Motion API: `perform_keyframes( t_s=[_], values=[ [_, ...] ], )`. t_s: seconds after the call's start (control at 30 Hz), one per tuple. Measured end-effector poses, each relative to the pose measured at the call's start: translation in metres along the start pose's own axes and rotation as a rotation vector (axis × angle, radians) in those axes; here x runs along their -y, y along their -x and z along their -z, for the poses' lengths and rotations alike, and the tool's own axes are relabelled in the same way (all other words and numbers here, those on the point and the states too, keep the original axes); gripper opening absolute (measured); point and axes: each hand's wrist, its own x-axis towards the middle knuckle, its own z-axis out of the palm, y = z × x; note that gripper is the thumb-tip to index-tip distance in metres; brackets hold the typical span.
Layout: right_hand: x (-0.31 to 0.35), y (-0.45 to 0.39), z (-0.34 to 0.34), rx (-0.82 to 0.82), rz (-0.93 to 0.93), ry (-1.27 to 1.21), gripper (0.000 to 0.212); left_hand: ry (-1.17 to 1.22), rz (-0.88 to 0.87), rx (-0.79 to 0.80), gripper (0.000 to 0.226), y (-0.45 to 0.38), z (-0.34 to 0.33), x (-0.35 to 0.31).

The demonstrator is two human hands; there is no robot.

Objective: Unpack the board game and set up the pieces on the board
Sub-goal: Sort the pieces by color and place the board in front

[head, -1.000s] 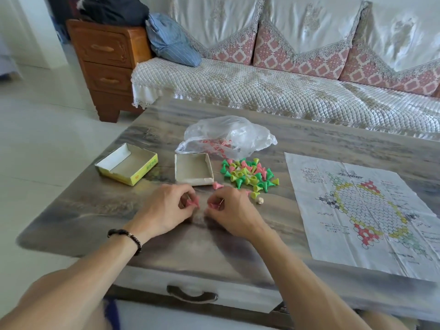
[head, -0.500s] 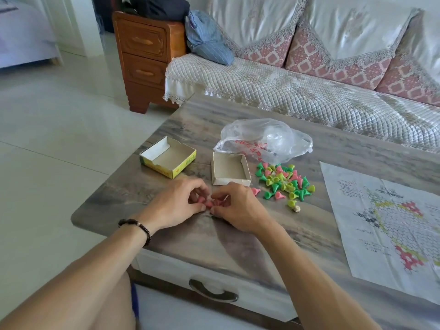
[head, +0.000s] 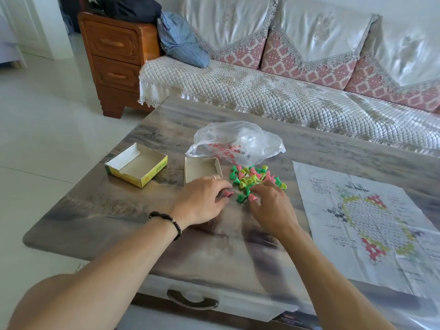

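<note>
A pile of small cone-shaped pieces [head: 256, 176] in green, yellow and pink lies mid-table. My left hand [head: 202, 201] sits just left of the pile, and its fingertips pinch a pink piece [head: 227, 194]. My right hand [head: 271, 207] reaches into the near edge of the pile, with another pink piece [head: 252, 198] between thumb and forefinger. The paper board [head: 364, 222], printed with a hexagon grid and coloured corners, lies flat to the right with no pieces on it.
An open grey box tray [head: 202, 169] stands behind my left hand, and the yellow box lid [head: 137, 164] lies further left. A crumpled plastic bag [head: 235, 141] is behind the pile. A sofa [head: 285, 96] runs along the table's far side, and a wooden cabinet [head: 116, 60] stands at the back left.
Both hands moved apart and forward toward the pile, the right one reaching into its near edge. The camera view shifted left and closer to the table.
</note>
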Motion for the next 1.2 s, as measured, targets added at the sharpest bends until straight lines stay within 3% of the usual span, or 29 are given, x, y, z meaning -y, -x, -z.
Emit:
perform_keyframes(
  t_s=[0.2,0.43,0.53,0.73,1.03,1.2],
  values=[
    [-0.005,-0.012,-0.003,0.054,0.076,0.122,0.019,-0.207,-0.034,0.048,0.016,-0.024,-0.022,-0.01],
    [-0.002,-0.006,-0.001,0.023,0.105,0.236,0.018,0.002,-0.044,0.013,0.032,-0.005,-0.007,-0.001],
    [0.013,0.001,-0.001,-0.031,0.139,0.115,0.013,0.076,0.015,-0.063,0.025,0.011,0.011,0.01],
    [0.055,0.013,-0.015,0.154,0.199,-0.03,0.018,0.162,0.147,-0.168,0.02,0.042,0.03,0.035],
    [0.089,0.005,-0.029,0.287,0.214,-0.147,0.027,0.095,0.091,-0.19,0.027,0.063,0.024,0.051],
    [0.09,0.002,-0.03,0.254,0.215,-0.238,0.033,0.052,0.103,-0.186,0.032,0.071,0.025,0.053]
  ],
)
